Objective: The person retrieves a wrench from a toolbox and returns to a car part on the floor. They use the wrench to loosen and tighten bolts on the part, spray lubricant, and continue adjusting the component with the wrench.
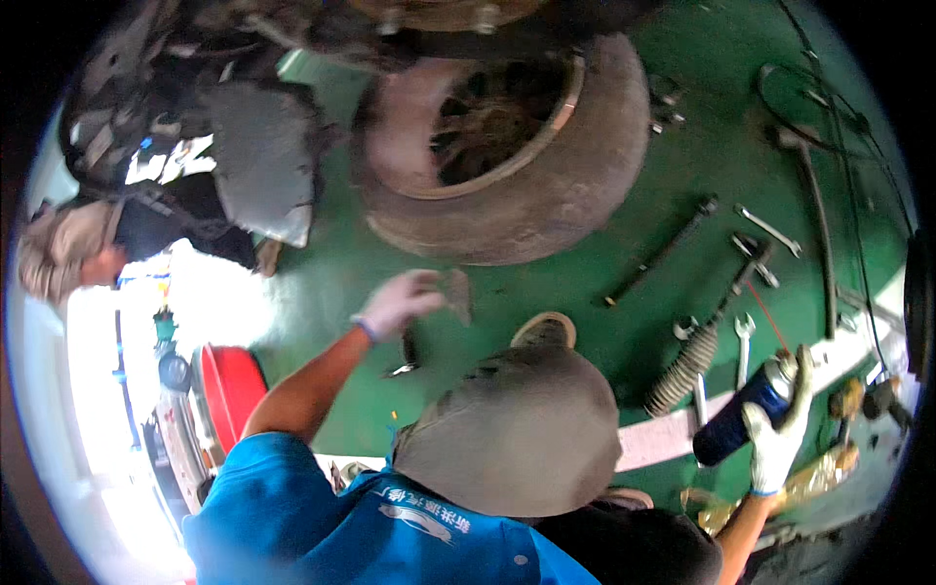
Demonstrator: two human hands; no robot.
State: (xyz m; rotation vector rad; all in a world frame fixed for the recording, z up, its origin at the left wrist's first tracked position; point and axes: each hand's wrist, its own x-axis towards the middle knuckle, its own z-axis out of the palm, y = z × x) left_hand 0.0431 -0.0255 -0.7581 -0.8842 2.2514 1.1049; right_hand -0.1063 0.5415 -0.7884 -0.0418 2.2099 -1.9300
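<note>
My right hand (780, 441), in a white glove, is wrapped round a dark blue spray can (729, 429) at the lower right. The can leans, and a thin red straw (767, 314) sticks out from its top end. My left hand (402, 300), also gloved in white, hovers over the green floor with curled fingers. At its fingertips a flat, greyish piece (459, 296) appears pinched; motion blur hides what kind it is. Just below that hand lies a dark-handled tool (407, 353) with a shiny end.
A wheel with a worn tyre (507, 229) lies ahead, beneath vehicle parts. To its right are a dark bar (663, 252), wrenches (768, 230), a hammer (746, 273), a ribbed boot (684, 372) and a long-handled tool (819, 234). Another person (73, 249) is at the far left.
</note>
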